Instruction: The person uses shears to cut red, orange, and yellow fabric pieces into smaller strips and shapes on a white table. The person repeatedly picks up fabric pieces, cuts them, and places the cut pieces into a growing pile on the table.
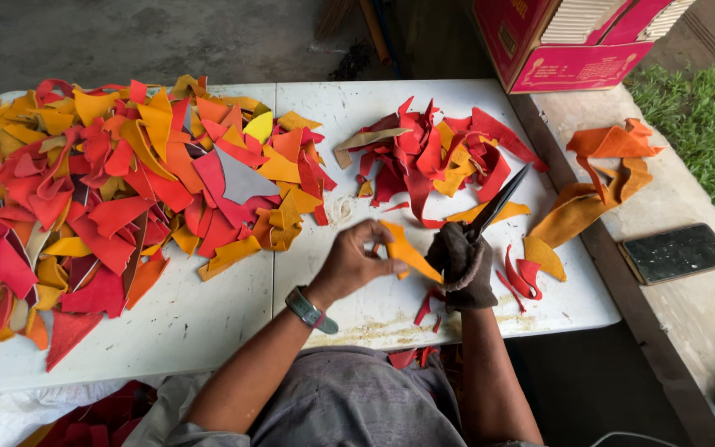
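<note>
A white folding tabletop (208,323) is carrying two heaps of red, orange and yellow leather scraps: one large heap (101,199) at left, one smaller heap (432,157) farther right. The bare left hand (357,261) is pinching one orange leather piece (407,248) above the tabletop. The dark-gloved right hand (461,261) is gripping one pair of black scissors (498,203). One dark phone (676,252) is lying on the concrete ledge (688,314).

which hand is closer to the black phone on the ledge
Right. The gloved right hand holding the scissors is nearer the phone; the left hand is farther left, pinching the orange piece.
</note>
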